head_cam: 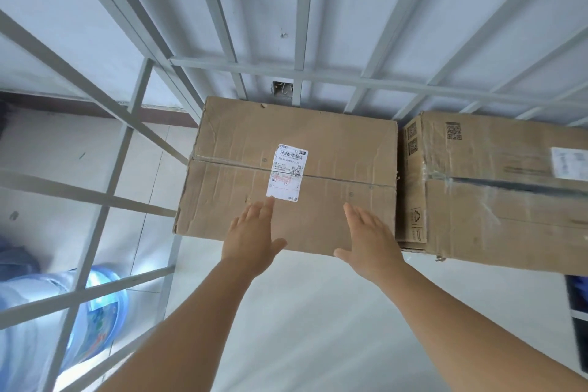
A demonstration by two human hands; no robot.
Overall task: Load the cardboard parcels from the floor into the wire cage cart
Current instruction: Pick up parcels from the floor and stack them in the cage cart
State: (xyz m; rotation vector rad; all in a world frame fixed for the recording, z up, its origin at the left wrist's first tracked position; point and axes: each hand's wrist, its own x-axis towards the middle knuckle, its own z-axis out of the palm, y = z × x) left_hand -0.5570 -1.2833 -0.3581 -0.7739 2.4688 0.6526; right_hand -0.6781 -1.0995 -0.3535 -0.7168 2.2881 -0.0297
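Both hands [254, 234] [369, 237] flat, fingers straight, on parcel [286, 169]; long axis left-right.

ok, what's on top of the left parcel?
Both hands, left hand and right hand, lie flat on the left parcel, beside a white shipping label. Cardboard beneath the palms is hidden.

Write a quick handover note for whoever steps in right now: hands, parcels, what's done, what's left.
Left hand and right hand: both open, fingers straight, flat on the near part of the labelled parcel's top.
That parcel sits in the wire cage cart, against the back bars. A second parcel stands just to its right.
Done: two parcels in.
Left: any parcels on the floor are out of view; check.
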